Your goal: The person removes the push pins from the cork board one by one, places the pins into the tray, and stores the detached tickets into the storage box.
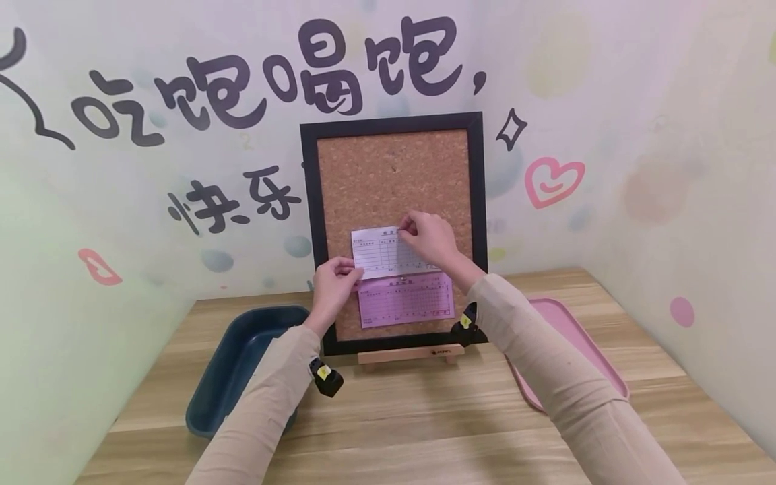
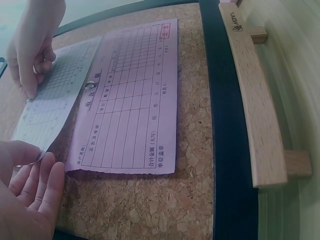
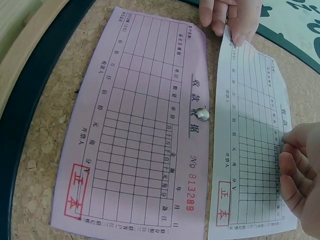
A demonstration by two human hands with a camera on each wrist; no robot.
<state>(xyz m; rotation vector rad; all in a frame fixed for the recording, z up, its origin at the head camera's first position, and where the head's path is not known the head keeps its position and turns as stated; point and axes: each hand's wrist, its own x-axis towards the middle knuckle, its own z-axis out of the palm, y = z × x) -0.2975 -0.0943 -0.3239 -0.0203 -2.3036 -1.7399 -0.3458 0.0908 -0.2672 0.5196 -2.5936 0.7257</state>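
A framed corkboard (image 1: pixel 394 175) stands upright on a small wooden easel (image 1: pixel 412 353). Low on it hangs a pink receipt slip (image 1: pixel 406 306), with a round silver thumbtack (image 3: pixel 201 114) at its top middle. Just above, a white receipt slip (image 1: pixel 370 252) lies against the cork, its bottom edge close to the pink one. My left hand (image 1: pixel 332 286) pinches the white slip's lower left corner between thumb and fingers. At the slip's top middle, my right hand (image 1: pixel 430 239) has its fingertips together on a small pale tack-like thing (image 2: pixel 29 100), mostly hidden by the fingers.
A dark blue basin (image 1: pixel 209 384) sits on the wooden table (image 1: pixel 388 431) at the left, partly behind my left forearm. On the right lies a pink tray (image 1: pixel 570 330), partly covered by my right sleeve. Behind the board rises a wall (image 1: pixel 636 101) with painted lettering.
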